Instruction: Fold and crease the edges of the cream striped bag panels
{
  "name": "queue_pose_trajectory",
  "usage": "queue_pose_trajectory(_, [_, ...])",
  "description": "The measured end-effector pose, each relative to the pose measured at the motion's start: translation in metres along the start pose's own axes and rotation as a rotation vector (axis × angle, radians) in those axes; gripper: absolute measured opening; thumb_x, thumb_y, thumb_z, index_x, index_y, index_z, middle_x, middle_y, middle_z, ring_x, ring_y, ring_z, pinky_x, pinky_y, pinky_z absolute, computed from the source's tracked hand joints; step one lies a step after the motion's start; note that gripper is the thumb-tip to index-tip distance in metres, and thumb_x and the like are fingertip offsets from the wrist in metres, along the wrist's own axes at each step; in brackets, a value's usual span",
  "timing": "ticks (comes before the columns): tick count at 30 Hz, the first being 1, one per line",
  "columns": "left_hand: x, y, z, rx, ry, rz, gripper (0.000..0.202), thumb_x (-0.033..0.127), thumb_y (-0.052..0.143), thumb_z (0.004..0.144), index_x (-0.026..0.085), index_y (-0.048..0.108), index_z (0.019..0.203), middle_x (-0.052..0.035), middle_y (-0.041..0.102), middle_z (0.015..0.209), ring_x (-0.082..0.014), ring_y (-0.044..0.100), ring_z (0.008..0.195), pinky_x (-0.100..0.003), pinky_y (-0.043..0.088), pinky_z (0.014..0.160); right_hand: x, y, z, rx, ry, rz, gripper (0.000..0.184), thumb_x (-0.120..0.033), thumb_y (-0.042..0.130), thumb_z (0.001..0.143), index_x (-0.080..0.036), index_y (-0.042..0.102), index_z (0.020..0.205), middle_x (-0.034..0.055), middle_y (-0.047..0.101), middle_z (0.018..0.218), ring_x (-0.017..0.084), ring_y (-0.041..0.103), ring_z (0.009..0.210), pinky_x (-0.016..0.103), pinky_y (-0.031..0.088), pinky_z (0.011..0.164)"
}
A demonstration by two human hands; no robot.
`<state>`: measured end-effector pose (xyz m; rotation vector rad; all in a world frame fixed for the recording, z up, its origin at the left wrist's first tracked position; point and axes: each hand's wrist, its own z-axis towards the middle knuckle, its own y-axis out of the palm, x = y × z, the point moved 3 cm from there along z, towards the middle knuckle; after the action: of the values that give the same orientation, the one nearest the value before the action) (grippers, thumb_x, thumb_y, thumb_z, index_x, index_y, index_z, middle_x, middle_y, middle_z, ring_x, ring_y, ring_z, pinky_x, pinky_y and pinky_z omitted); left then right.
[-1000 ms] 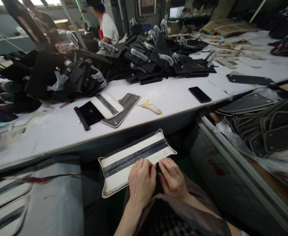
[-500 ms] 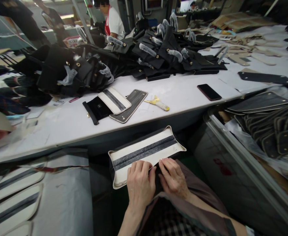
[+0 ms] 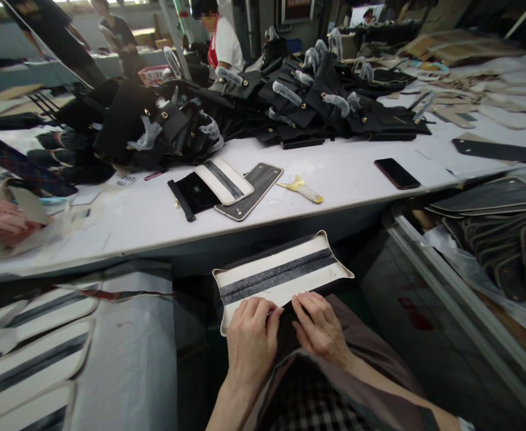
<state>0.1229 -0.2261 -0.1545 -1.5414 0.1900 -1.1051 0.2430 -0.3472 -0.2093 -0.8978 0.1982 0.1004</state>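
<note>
On my lap lies a black bag (image 3: 285, 266) with its cream base facing up, a dark grey strip running along the middle and raised corners. My left hand (image 3: 253, 335) grips the near edge of the base, its fingers over the top and its thumb tucked in. Close beside it on the right, my right hand (image 3: 319, 323) pinches the same edge with bent fingers. The fingers hide the near seam, and the bag's dark body drops out of sight below them.
Across the white table (image 3: 335, 155) lie a pile of black bags (image 3: 285, 99), a phone (image 3: 396, 173), a yellow-handled tool (image 3: 304, 189) and a cream panel (image 3: 224, 181). Cream panels (image 3: 33, 356) rest at left. Dark panels (image 3: 505, 239) fill a bin at right. People stand behind.
The view has swung slightly left, so everything sits further right. My left hand has shifted a little left along the edge relative to the base; both hands keep their hold.
</note>
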Motion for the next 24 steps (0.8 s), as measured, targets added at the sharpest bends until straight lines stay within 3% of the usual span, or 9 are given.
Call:
queue_pose_trajectory(4, [-0.006, 0.002, -0.006, 0.074, -0.036, -0.029, 0.02, 0.031, 0.048, 0.096, 0.02, 0.06, 0.083, -0.0056, 0.057, 0.095, -0.0166, 0.058, 0.082, -0.028, 0.046, 0.074, -0.005, 0.004, 0.002, 0.002, -0.022, 0.013, 0.06, -0.014, 0.052, 0.091, -0.008, 0.035, 0.149, 0.0177, 0.059, 0.126, 0.031, 0.05, 0.124, 0.051, 0.049, 0.103])
queue_pose_trajectory(8, [0.0, 0.0, -0.006, 0.094, -0.037, 0.058, 0.021, 0.029, 0.047, 0.095, 0.02, 0.061, 0.081, -0.0065, 0.058, 0.093, -0.0189, 0.056, 0.082, -0.032, 0.045, 0.077, -0.011, 0.008, 0.004, -0.004, -0.058, 0.011, 0.059, -0.015, 0.053, 0.091, -0.006, 0.037, 0.147, 0.0185, 0.06, 0.124, 0.03, 0.051, 0.123, 0.05, 0.049, 0.103])
queue_pose_trajectory(14, [0.009, -0.012, 0.001, 0.025, -0.087, 0.266, 0.022, 0.032, 0.05, 0.093, 0.022, 0.063, 0.079, -0.0062, 0.064, 0.094, -0.0247, 0.055, 0.091, -0.04, 0.039, 0.079, -0.018, 0.011, 0.007, -0.018, -0.07, 0.01, 0.056, -0.016, 0.05, 0.093, -0.007, 0.038, 0.146, 0.0166, 0.062, 0.123, 0.029, 0.052, 0.122, 0.048, 0.049, 0.103])
queue_pose_trajectory(19, [0.006, -0.009, 0.0, -0.012, -0.074, 0.247, 0.023, 0.031, 0.048, 0.094, 0.021, 0.061, 0.078, -0.0057, 0.062, 0.089, -0.0241, 0.055, 0.088, -0.039, 0.039, 0.079, -0.022, 0.012, 0.006, -0.013, -0.088, 0.05, 0.054, -0.014, 0.051, 0.092, -0.006, 0.041, 0.144, 0.0168, 0.062, 0.123, 0.029, 0.051, 0.122, 0.047, 0.048, 0.104])
queue_pose_trajectory(24, [0.001, -0.005, -0.006, 0.078, -0.04, 0.12, 0.018, 0.03, 0.052, 0.093, 0.02, 0.057, 0.078, -0.005, 0.06, 0.091, -0.0237, 0.053, 0.088, -0.039, 0.042, 0.079, -0.023, 0.013, 0.005, -0.006, -0.087, 0.08, 0.055, -0.013, 0.049, 0.092, -0.005, 0.038, 0.145, 0.0176, 0.06, 0.124, 0.029, 0.05, 0.123, 0.049, 0.049, 0.103])
